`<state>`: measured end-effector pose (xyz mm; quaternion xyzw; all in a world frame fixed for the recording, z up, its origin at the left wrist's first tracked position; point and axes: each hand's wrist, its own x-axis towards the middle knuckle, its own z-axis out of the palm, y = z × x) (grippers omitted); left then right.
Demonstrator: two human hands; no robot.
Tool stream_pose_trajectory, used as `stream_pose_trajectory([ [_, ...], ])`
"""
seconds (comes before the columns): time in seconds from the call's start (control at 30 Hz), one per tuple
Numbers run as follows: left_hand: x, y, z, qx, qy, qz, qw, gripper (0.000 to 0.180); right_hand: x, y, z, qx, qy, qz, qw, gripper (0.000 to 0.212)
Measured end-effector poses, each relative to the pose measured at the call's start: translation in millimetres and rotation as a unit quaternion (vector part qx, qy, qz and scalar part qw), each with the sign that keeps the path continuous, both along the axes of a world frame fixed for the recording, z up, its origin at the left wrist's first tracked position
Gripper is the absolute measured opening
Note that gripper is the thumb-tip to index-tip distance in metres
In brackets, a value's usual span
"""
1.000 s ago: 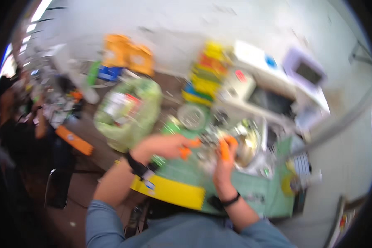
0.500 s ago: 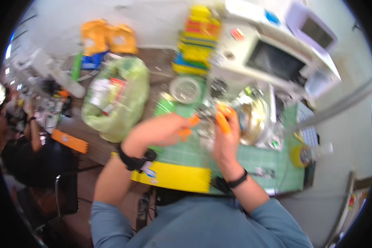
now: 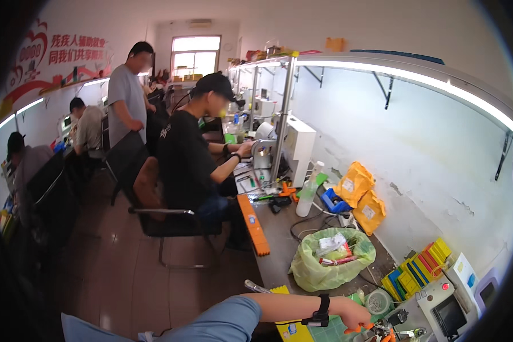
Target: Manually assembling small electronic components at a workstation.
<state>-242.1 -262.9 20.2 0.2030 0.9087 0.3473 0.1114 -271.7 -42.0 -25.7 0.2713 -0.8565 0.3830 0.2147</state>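
Note:
My left hand [image 3: 353, 313] reaches in from the bottom, a black wristband [image 3: 319, 313] on its wrist. Orange coverings [image 3: 356, 328] show at its fingertips, which are bent together beside a small metallic part [image 3: 377, 329]; what they grip is too small to make out. Close to the lower edge another orange piece [image 3: 389, 336] appears, perhaps a covered finger of my right hand, but the rest of that hand is cut off. Around the left hand lie a green mat [image 3: 332, 326], a yellow strip [image 3: 295, 330] and a round clear dish [image 3: 378, 301].
A bin-like green bag [image 3: 310, 268] stands on the bench beyond my forearm. Behind it are orange pouches [image 3: 354, 183], a blue tray [image 3: 333, 200] and a bottle [image 3: 309, 194]. A white machine [image 3: 439, 308] stands right; a seated co-worker [image 3: 182, 154] is further along.
The view has swung left and up, showing the room and other people. My hands now sit at the lower right edge, with the right one almost wholly out of sight.

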Motion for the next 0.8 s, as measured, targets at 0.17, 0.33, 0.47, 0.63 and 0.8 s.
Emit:
stream_pose_trajectory([
  [0.17,-3.0,-1.7,-9.2,0.026,0.012,0.037,0.999,0.016,-0.3,-8.0,13.2,-0.014,-0.010,0.013,1.000,0.026],
  [0.33,-7.2,1.0,-11.9,0.038,0.014,0.029,0.999,0.018,-8.0,-4.2,6.7,0.001,0.007,-0.002,1.000,0.028],
  [0.47,-28.9,-1.9,-46.4,0.045,0.046,0.016,0.998,0.017,-22.2,-2.3,-11.1,0.006,-0.018,-0.014,1.000,0.027],
  [0.63,-27.3,-5.2,-43.1,0.042,0.025,0.017,0.999,0.015,-45.0,-9.9,-45.8,-0.223,-0.152,0.031,0.962,0.031],
  [0.8,-11.1,1.1,-12.4,0.024,0.008,0.030,0.999,0.015,-25.4,-1.0,-6.8,0.052,0.014,-0.034,0.998,0.031],
])
